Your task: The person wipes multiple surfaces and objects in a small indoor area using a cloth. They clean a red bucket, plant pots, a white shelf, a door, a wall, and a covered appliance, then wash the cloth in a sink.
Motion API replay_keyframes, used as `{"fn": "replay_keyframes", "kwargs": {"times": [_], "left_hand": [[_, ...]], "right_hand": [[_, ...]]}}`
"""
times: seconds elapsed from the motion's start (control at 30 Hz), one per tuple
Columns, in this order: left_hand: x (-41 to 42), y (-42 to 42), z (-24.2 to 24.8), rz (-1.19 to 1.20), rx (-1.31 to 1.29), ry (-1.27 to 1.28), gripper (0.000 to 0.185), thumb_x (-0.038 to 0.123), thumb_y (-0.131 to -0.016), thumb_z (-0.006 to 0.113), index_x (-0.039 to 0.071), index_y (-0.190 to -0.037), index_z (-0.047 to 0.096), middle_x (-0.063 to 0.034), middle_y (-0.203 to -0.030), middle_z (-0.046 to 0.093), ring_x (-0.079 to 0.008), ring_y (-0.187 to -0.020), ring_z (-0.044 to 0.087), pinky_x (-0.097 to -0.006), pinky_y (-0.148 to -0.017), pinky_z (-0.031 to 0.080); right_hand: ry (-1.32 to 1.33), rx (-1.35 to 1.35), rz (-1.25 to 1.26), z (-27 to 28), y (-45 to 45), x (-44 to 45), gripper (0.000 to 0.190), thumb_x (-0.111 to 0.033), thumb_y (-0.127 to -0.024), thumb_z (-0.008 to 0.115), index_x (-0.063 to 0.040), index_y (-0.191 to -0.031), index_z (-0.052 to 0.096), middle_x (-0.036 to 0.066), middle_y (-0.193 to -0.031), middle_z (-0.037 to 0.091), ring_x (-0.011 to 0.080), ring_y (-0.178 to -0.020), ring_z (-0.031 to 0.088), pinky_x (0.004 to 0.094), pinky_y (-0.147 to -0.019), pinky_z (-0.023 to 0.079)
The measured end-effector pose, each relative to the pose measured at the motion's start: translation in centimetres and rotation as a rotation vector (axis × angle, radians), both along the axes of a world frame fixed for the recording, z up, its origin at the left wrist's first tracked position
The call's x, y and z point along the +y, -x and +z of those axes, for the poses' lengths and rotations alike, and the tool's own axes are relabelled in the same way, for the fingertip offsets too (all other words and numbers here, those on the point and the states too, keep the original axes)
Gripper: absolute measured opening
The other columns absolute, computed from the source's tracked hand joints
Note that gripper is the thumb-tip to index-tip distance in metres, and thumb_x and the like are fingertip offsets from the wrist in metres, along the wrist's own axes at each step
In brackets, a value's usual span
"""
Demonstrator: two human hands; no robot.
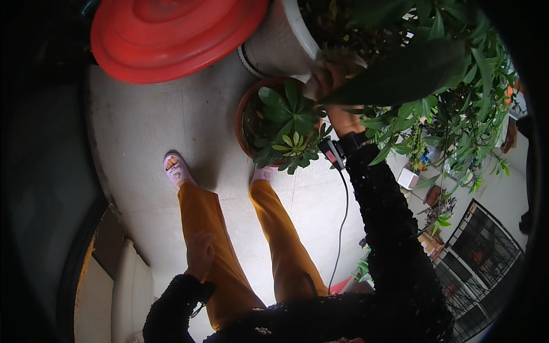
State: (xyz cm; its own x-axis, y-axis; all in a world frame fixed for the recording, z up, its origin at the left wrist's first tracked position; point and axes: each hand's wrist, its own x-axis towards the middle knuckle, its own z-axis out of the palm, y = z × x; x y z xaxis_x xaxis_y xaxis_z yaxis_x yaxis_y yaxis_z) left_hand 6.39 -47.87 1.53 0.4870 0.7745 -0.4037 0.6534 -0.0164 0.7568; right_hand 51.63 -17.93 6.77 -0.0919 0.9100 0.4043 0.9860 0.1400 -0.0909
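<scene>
My right hand (332,81) reaches up to the rim of a large white plant pot (285,43), beside a broad dark leaf (399,73). Its fingers are blurred and partly hidden, so what they hold is unclear. Below the hand stands a terracotta-coloured pot (241,124) with a green broad-leaved plant (294,115). My left hand (200,255) hangs at the left thigh, in front of the mustard trousers (227,274), with nothing visible in it. A strapped device with a cable (332,153) sits on the right wrist.
A round red plastic lid (171,38) lies at the upper left, beside the white pot. Leafy branches (467,98) hang on the right. Grey floor tiles (150,128) lie around my feet in lilac slippers (177,169). A black metal window grille (480,253) shows at the lower right.
</scene>
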Motion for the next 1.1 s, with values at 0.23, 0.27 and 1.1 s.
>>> {"fn": "replay_keyframes", "kwargs": {"times": [0.23,0.27,1.1], "left_hand": [[0.1,1.0,-0.2,0.056,-0.051,0.045,0.026,-0.002,-0.082,0.054,0.005,-0.105,0.064,-0.0141,-0.104,0.063,-0.0370,-0.104,0.057,-0.0455,-0.094,0.046],[0.1,1.0,-0.2,0.053,-0.046,0.019,0.026,-0.002,-0.082,0.054,0.005,-0.105,0.064,-0.0140,-0.103,0.063,-0.0368,-0.104,0.057,-0.0454,-0.094,0.046],[-0.3,0.2,-0.3,0.125,-0.032,0.067,0.023,0.000,-0.078,0.057,0.006,-0.098,0.066,-0.0120,-0.100,0.062,-0.0342,-0.103,0.055,-0.0455,-0.092,0.045]], "right_hand": [[0.093,0.238,0.067,-1.3,-2.8,-1.1,0.022,-0.015,-0.086,0.067,-0.008,-0.106,0.062,0.013,-0.097,0.064,0.0316,-0.083,0.063,0.0408,-0.069,0.052],[0.057,0.184,0.093,-1.1,-4.3,-3.1,0.024,-0.014,-0.087,0.066,-0.007,-0.109,0.062,0.014,-0.099,0.065,0.0313,-0.083,0.064,0.0405,-0.070,0.052],[0.046,-0.052,-0.004,0.1,1.8,1.5,0.023,-0.008,-0.081,0.072,-0.006,-0.100,0.059,0.014,-0.100,0.059,0.0358,-0.095,0.057,0.0457,-0.082,0.045]]}}
